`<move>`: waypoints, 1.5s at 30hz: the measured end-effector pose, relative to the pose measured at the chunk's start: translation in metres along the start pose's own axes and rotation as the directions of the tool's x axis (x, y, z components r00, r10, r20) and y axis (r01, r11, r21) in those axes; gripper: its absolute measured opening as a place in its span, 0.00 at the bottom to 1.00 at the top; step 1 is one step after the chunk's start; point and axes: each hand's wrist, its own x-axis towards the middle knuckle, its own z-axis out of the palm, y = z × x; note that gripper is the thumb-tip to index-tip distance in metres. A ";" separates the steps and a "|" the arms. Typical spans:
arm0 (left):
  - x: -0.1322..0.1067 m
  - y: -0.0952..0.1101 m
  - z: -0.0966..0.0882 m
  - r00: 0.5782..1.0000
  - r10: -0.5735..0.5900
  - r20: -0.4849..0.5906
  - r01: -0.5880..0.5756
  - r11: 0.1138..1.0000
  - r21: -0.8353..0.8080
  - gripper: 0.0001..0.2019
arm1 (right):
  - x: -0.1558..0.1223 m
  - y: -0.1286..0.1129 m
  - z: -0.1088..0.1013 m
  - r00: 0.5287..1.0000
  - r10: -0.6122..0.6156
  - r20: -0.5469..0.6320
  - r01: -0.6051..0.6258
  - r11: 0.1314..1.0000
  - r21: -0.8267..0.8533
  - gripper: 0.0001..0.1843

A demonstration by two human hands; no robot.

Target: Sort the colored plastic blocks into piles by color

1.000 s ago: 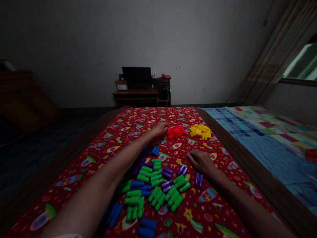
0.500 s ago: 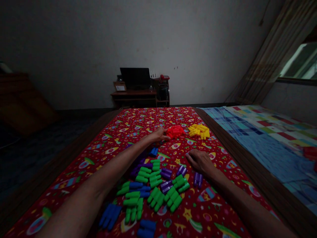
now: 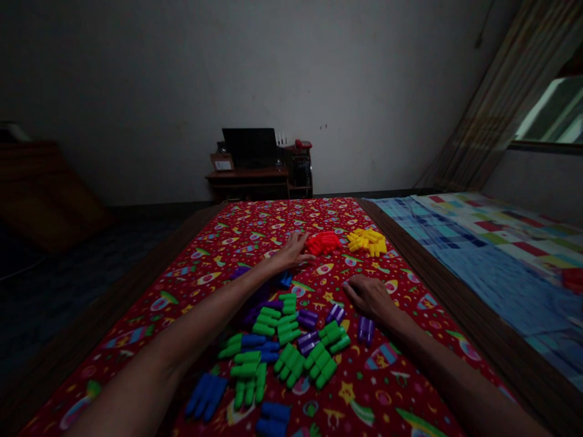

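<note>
My left hand reaches across the cloth to the left edge of a pile of red toy blocks. Its thumb and fingers are spread, with nothing seen between them. My right hand rests on the cloth, fingers curled in, and I see nothing in it. A purple block lies just below that wrist. Between my forearms are scattered green blocks, purple blocks and blue blocks. My left forearm partly covers some purple and blue ones.
A pile of yellow blocks lies right of the red pile. The red patterned cloth covers the table. Beyond it stands a desk with a monitor. A bed is on the right.
My left hand's fingers have spread and lifted a little beside the red pile. My right hand stays in place. The view has shifted slightly.
</note>
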 end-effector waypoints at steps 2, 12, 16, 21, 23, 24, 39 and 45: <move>-0.002 0.011 0.006 1.000 -0.002 -0.020 0.003 1.000 0.029 0.48 | 0.000 0.001 0.001 1.000 -0.004 0.003 0.004 1.000 0.001 0.21; 0.030 0.048 0.007 0.939 0.344 -0.003 -0.330 0.904 0.271 0.31 | 0.001 0.000 -0.001 1.000 0.007 0.024 -0.006 1.000 -0.007 0.20; 0.042 0.046 0.003 0.844 0.526 0.105 -0.530 0.789 0.310 0.19 | 0.001 -0.001 -0.002 0.999 0.007 0.033 -0.007 1.000 -0.011 0.19; 0.060 0.037 0.011 0.798 0.576 0.175 -0.602 0.752 0.269 0.13 | 0.001 -0.003 -0.003 0.999 0.015 0.029 -0.015 1.000 0.001 0.19; 0.066 0.032 0.014 0.792 0.586 0.173 -0.611 0.752 0.248 0.12 | 0.001 -0.003 -0.003 1.000 0.004 0.024 -0.004 1.000 0.007 0.20; 0.069 0.030 0.014 0.788 0.590 0.175 -0.615 0.751 0.240 0.11 | 0.001 -0.003 -0.003 1.000 -0.001 0.022 0.001 1.000 0.009 0.20; 0.065 0.038 0.000 0.784 0.573 0.240 -0.621 0.736 0.272 0.15 | 0.001 -0.002 -0.004 1.000 0.005 0.022 -0.005 1.000 0.013 0.20; 0.013 0.072 -0.029 0.750 0.632 0.195 -0.661 0.724 0.198 0.17 | 0.001 -0.003 -0.005 1.000 -0.001 0.016 0.000 1.000 0.022 0.19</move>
